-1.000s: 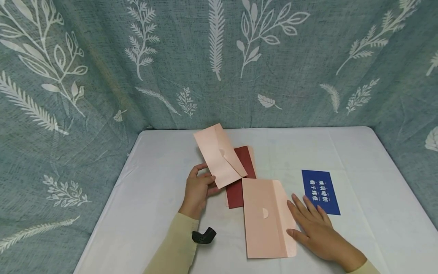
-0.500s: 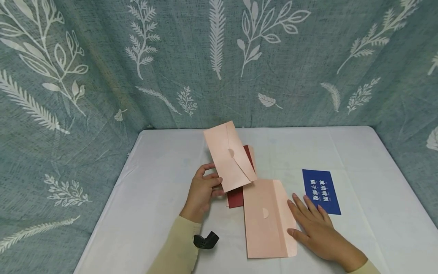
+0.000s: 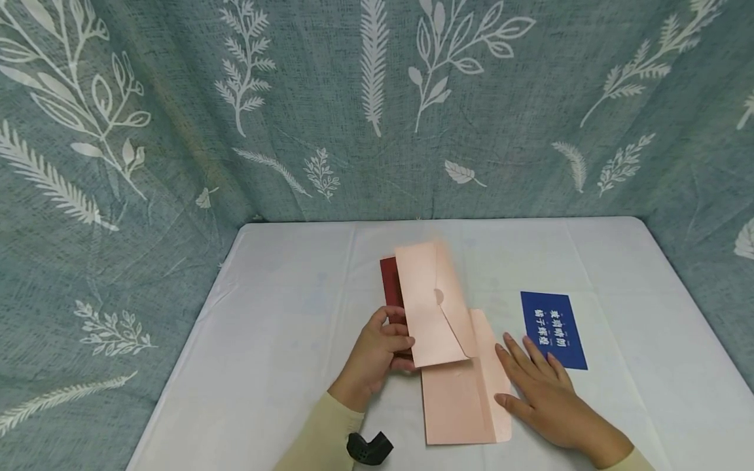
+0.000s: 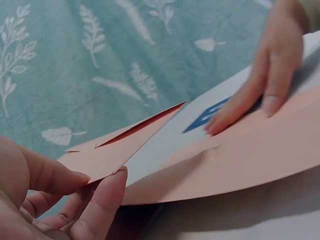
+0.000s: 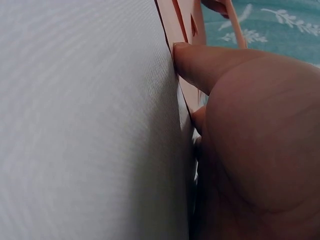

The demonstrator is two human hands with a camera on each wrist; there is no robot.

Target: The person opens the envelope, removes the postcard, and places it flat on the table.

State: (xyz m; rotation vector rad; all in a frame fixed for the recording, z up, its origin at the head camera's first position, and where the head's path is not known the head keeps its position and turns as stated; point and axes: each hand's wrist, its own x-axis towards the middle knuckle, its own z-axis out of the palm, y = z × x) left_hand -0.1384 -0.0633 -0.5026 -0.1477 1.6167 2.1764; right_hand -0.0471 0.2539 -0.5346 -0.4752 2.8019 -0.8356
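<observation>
My left hand (image 3: 377, 350) pinches the left side of a pink envelope (image 3: 427, 307), raised at a tilt. Up close in the left wrist view, thumb and fingers grip that envelope (image 4: 135, 145), and dark red shows through a slit in it. Beneath lies a second pink envelope (image 3: 456, 409) with its flap opened to the right; the raised one covers its upper part. My right hand (image 3: 544, 399) lies flat with spread fingers, thumb and fingertips on the flap's edge. A dark red paper piece (image 3: 391, 281) sticks out at the left, mostly hidden.
A blue card (image 3: 554, 320) with white characters lies on the white-covered table (image 3: 294, 294), just beyond my right fingertips. A green leaf-patterned curtain (image 3: 330, 118) hangs behind the table and along its sides. A black device (image 3: 370, 448) sits at my left wrist.
My left hand has carried the pink envelope right and nearer, over the lying envelope. More of the dark red piece's left side shows. My right hand has stayed put.
</observation>
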